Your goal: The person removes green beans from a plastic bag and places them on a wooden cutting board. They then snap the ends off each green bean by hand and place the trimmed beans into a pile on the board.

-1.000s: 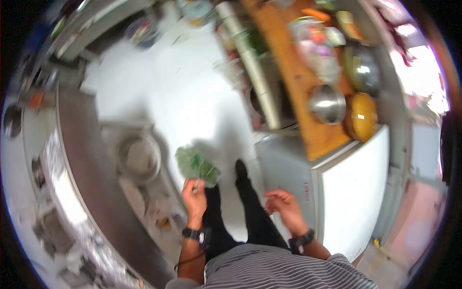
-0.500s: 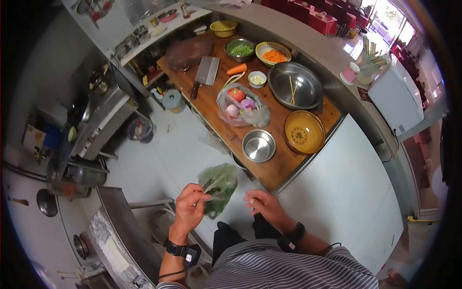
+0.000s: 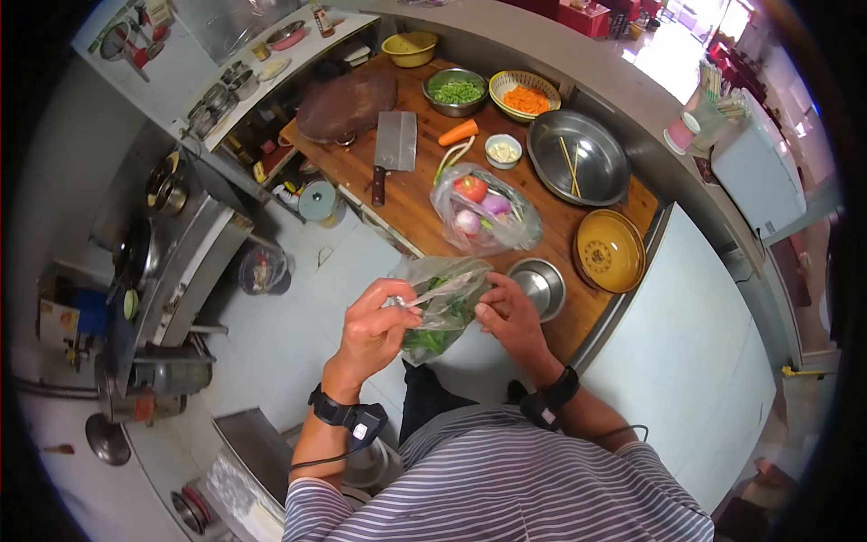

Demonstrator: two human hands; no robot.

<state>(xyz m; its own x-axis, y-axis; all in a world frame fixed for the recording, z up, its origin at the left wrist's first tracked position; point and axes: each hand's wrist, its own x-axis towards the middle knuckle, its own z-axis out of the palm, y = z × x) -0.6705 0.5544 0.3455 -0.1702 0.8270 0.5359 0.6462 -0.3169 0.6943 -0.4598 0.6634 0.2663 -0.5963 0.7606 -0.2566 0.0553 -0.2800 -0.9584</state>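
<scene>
A clear plastic bag with green leafy vegetables inside hangs between my hands, in front of the wooden table's near edge. My left hand pinches its gathered top. The fingers of my right hand are closed on the bag's other side, near the rim. Just beyond the right hand stands a steel bowl, partly covered by it. Farther up the table lies another clear bag holding a tomato and purple onions.
On the wooden table are a cleaver, a carrot, a garlic bowl, a large steel basin with chopsticks, a brown bowl, peas and shredded carrot. A bin stands on the floor.
The bag of greens has been lifted toward the table. My right hand, apart from it before, has moved up and now grips its side. The view has shifted slightly.
</scene>
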